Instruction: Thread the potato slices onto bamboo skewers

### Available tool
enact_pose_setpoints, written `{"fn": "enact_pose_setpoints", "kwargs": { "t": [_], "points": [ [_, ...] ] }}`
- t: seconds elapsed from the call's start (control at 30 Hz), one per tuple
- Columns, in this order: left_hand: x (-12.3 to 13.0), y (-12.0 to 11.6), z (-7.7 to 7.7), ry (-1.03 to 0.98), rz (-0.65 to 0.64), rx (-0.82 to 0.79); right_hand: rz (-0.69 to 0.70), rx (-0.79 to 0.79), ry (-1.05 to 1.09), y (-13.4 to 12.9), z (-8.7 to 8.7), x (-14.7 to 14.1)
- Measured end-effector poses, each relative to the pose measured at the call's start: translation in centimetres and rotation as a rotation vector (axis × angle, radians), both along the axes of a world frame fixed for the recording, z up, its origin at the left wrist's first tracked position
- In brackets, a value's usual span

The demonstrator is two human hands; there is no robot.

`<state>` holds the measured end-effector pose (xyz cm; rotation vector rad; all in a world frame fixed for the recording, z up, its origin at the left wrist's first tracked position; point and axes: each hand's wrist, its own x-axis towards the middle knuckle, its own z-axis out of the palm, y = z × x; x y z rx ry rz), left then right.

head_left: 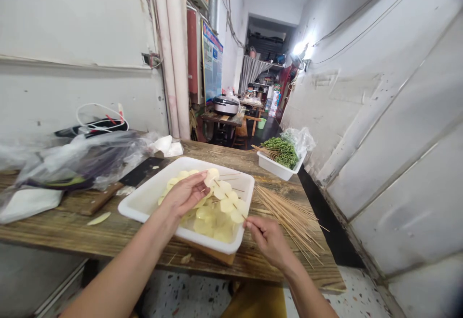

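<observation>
My right hand (266,239) pinches the lower end of a thin wooden skewer that carries several pale yellow potato slices (227,205). At the skewer's far end, my left hand (188,193) holds a potato slice (211,177) between thumb and fingers. Both hands are over a white plastic tub (144,187). Loose wet potato slices (206,222) lie in the tub's near part, and skewered slices (173,182) rest at its far left side, partly hidden by my left hand.
Bare bamboo skewers (289,216) are spread on the wooden table (202,148) at right. Behind them stands a white basket (278,167) of green skewered vegetables (284,151). A cleaver (142,171) lies left of the tub, near plastic bags (97,156). A wall runs along the right.
</observation>
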<state>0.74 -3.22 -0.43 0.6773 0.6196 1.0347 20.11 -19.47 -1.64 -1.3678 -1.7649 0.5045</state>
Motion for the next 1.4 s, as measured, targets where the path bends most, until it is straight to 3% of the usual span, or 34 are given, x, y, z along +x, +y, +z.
{"fn": "enact_pose_setpoints", "kwargs": {
  "t": [0.1, 0.23, 0.3, 0.37, 0.5, 0.57, 0.63, 0.8, 0.97, 1.1, 1.3, 1.4],
  "points": [
    [0.1, -0.1, 0.1, 0.040, 0.033, 0.019, 0.010, -0.086, 0.152, -0.1, -0.1, -0.2],
    [0.2, -0.3, 0.0, 0.081, 0.057, 0.033, 0.110, -0.466, 0.593, -0.1, -0.6, -0.2],
    [0.2, -0.3, -0.1, 0.084, 0.051, 0.041, 0.113, -0.546, 0.681, -0.2, -0.9, -0.3],
    [0.2, -0.3, -0.2, 0.084, 0.050, 0.034, 0.048, -0.415, 0.554, -0.2, -1.0, -0.4],
    [0.3, -0.3, -0.2, 0.088, 0.074, 0.000, -0.114, 0.016, 0.003, -0.4, -1.3, -0.8],
    [0.3, -0.4, -0.2, 0.090, 0.080, -0.014, -0.147, 0.097, -0.156, -0.5, -1.3, -1.0],
    [0.3, -0.4, -0.1, 0.090, 0.066, -0.016, -0.133, 0.068, -0.149, -0.6, -1.1, -1.0],
    [0.3, -0.4, -0.1, 0.078, 0.036, -0.005, -0.013, -0.207, 0.251, -0.3, -0.5, -0.8],
    [0.4, -0.5, 0.1, 0.085, 0.057, -0.027, -0.093, -0.073, 0.133, 0.1, -0.6, -1.0],
    [0.3, -0.5, 0.2, 0.135, 0.244, -0.047, -0.138, 0.121, -0.129, 0.5, -0.6, -1.1],
    [-0.4, -0.1, 0.1, 0.134, 0.892, 0.084, -0.254, 0.396, -0.515, 2.6, -0.2, 0.0],
    [-0.9, 0.1, -0.1, 0.116, 1.036, 0.116, -0.256, 0.414, -0.630, 4.5, 0.0, 0.2]
  ]
}}
